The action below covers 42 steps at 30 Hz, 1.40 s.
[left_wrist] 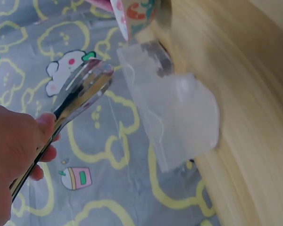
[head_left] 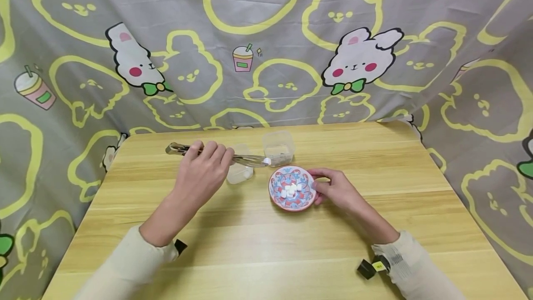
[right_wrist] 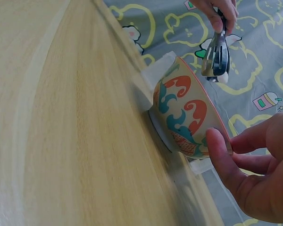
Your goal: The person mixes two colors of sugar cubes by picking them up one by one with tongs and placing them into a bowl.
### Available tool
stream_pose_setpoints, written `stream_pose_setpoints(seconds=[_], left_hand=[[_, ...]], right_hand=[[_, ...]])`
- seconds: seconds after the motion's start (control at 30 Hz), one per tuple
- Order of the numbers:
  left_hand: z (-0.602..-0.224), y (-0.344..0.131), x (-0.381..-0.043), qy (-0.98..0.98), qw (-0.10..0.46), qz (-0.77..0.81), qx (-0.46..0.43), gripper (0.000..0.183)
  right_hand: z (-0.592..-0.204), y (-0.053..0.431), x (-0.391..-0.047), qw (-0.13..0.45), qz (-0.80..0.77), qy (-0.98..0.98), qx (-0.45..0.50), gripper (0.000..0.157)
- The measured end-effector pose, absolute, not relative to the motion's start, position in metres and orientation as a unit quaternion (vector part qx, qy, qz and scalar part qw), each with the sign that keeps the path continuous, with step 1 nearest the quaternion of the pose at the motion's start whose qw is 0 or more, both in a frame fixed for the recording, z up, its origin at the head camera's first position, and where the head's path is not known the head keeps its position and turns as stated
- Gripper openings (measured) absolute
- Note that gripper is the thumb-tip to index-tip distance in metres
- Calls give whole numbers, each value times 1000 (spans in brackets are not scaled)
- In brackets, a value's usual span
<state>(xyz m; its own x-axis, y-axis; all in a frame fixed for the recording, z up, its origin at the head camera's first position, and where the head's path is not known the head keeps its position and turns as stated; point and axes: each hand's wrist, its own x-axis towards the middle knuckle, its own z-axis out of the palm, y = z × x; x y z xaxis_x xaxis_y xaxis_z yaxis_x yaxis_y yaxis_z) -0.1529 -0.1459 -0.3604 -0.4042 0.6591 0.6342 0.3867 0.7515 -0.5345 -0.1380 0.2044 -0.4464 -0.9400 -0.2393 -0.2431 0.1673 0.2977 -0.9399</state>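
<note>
My left hand [head_left: 204, 170] grips metal food tongs [head_left: 248, 158] by their handle, held sideways above the table. At the tongs' tip, close to the bowl's far rim, is a small white cube [head_left: 267, 161]. My right hand [head_left: 339, 190] pinches the rim of a patterned bowl [head_left: 276, 201] between thumb and fingers. Red and blue figures cover the bowl [right_wrist: 181, 110], inside and out. Several white cubes [head_left: 292, 192] lie in its bottom. In the left wrist view the tongs' slotted heads [left_wrist: 92, 84] hang near the containers.
Behind the bowl stands a clear plastic container [head_left: 278, 139]. Another clear container [head_left: 239, 178], with something white inside, sits to its left, partly under the tongs. A patterned curtain [head_left: 287, 84] hangs along the back of the wooden table [head_left: 266, 253].
</note>
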Motion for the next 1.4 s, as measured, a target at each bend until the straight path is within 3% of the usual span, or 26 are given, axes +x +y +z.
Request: stream_pose_setpoints(seconds=[1.0,1.4], left_hand=[[-384,-109,-137,-820,395,136,-392,22],[-374,-117,-140,-840,373,145,-366,25]], right_hand=[[-447,203,-138,171,-594,786,-21,45],[-444,204,-138,171,-585,792,-20,45]])
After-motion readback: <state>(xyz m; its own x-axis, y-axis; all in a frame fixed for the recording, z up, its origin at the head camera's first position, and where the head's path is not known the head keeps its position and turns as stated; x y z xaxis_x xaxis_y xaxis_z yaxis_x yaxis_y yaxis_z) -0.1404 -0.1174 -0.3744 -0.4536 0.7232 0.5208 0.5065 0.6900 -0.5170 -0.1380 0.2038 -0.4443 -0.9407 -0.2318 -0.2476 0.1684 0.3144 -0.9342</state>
